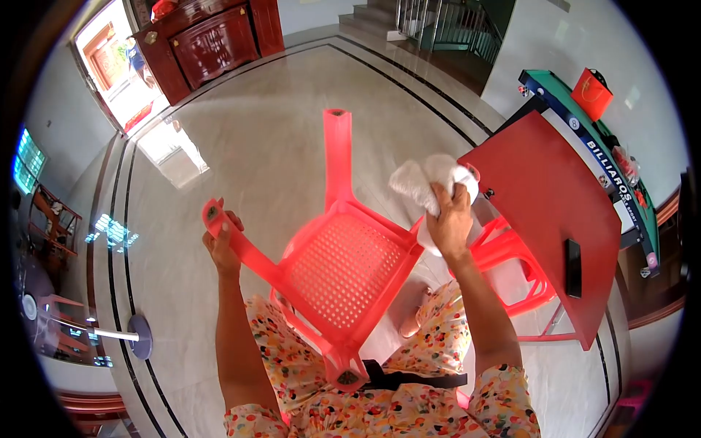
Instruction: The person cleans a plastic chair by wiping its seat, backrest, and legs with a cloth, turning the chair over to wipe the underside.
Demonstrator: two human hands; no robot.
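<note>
A pink plastic chair [343, 266] with a perforated seat is turned over in front of me, its legs pointing up and toward me. My left hand [225, 244] is wrapped round the end of its left leg. My right hand [451, 219] grips a white cloth [420, 182] at the right side of the chair, where the cloth hides most of another leg. One leg stands up at the far side, and another ends near my lap beside a black strap [416, 379].
At the right is a red table [540, 219] with a black phone-like object [573, 268] on it and a pink stool [511, 263] partly beneath. Behind it leans a billiards table [584, 146]. A round fan base [140, 336] stands at the left.
</note>
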